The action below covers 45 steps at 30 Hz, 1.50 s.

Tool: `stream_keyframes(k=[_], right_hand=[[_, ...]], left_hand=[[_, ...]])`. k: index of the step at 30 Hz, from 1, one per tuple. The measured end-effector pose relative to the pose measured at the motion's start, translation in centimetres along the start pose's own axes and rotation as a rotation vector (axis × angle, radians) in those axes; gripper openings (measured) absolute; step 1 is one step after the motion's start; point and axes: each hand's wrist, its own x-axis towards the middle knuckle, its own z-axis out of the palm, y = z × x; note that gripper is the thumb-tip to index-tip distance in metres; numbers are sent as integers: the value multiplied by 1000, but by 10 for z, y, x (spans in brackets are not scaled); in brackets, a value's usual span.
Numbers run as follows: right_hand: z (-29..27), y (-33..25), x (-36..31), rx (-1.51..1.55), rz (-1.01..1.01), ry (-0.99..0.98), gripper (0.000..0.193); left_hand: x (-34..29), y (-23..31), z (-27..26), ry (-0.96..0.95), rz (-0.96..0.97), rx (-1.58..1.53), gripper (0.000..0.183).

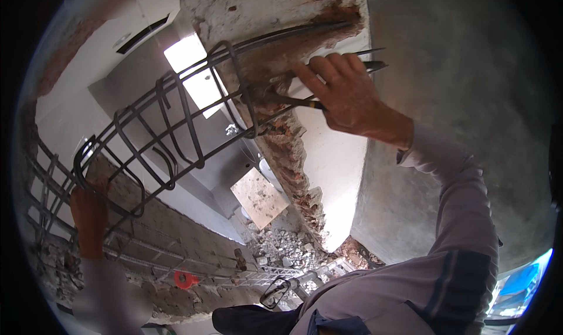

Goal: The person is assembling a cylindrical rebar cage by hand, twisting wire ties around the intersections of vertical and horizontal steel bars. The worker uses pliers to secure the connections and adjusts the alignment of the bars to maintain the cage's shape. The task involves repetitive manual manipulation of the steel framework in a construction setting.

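Right hand is raised high in the view, fingers curled shut around the handles of a pair of pliers. The plier head sits just left of the hand, touching the rebar cage at a junction of a long bar and a stirrup loop, close under the broken concrete edge. The handle ends stick out past the fingers to the upper right. Grey sleeve runs down from the wrist to the lower edge.

Left hand is low on the left, well apart from the right, wrapped around the far end of the same cage where the bars bend; grip closed on a bar.

The cage spans diagonally between the two hands. Below: rubble, a flat board, an aluminium ladder, a small orange object.
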Motion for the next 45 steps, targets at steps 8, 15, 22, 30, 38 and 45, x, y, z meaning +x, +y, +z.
stream_keyframes(k=[8, 15, 22, 30, 38, 45], right_hand=[[9, 7, 3, -31, -56, 52, 59], [-15, 25, 31, 170, -47, -284, 84], [-9, 2, 5, 6, -34, -66, 72], [-23, 2, 16, -14, -96, -58, 66], [-13, -11, 2, 1, 39, -158, 62], [23, 25, 5, -126, -126, -120, 68]], left_hand=[[0, -10, 11, 105, 114, 1, 13], [0, -6, 5, 1, 98, 51, 13], [3, -9, 15, 132, 104, -136, 8], [3, -6, 12, 89, 102, -12, 13], [4, -12, 25, 454, 363, -11, 16], [-18, -29, 19, 107, 227, 253, 17]])
